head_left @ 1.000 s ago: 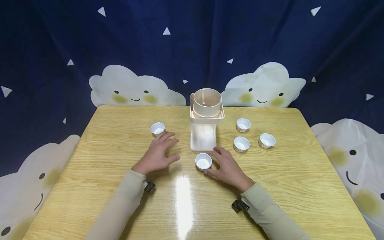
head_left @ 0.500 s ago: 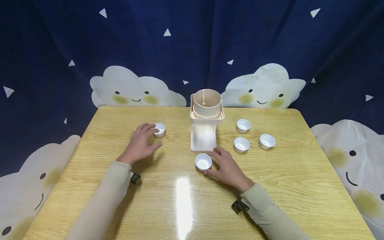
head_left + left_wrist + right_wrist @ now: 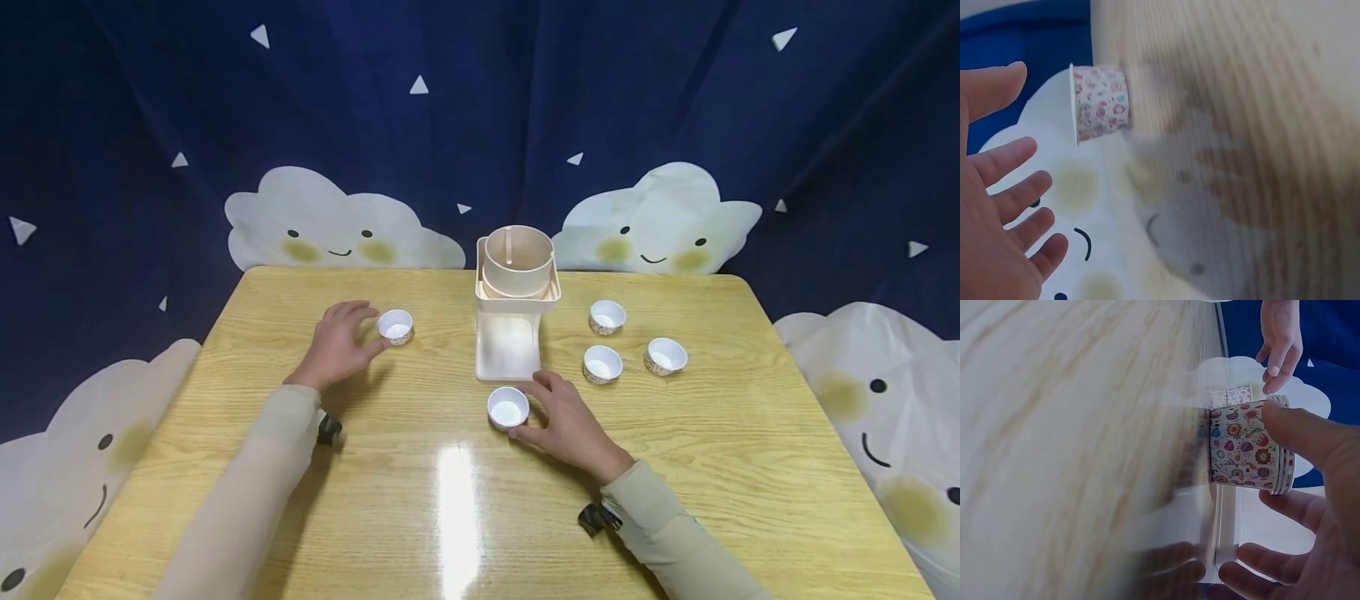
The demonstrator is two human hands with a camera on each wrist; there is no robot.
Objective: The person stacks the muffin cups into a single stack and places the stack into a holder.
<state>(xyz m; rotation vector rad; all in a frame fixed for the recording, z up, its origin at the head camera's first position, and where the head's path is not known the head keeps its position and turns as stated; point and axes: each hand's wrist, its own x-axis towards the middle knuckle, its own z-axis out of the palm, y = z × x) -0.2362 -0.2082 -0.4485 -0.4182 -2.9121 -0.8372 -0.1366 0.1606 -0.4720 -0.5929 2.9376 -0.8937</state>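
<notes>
My right hand [image 3: 568, 427] pinches a small white paper baking cup [image 3: 507, 408] between thumb and fingers, in front of the beige appliance. Layered rims on this flower-printed baking cup [image 3: 1244, 447] in the right wrist view suggest several nested together. At the left, my left hand [image 3: 337, 343] reaches around the near side of another baking cup [image 3: 396, 328], thumb and fingers spread on either side. The left wrist view has that floral cup [image 3: 1100, 103] standing on the table, with a gap between it and the fingers [image 3: 1019, 200]; contact cannot be made out.
A beige appliance [image 3: 508, 346] with a round open drum [image 3: 519, 260] on top stands at the back middle of the wooden table [image 3: 750, 467]. Three more baking cups, including the nearest one [image 3: 602, 365], stand to its right. Behind hangs a dark blue cloud-print curtain [image 3: 517, 108].
My left hand has moved left and slightly away from me, from in front of the left cup to its left side. The right hand stays at its cup.
</notes>
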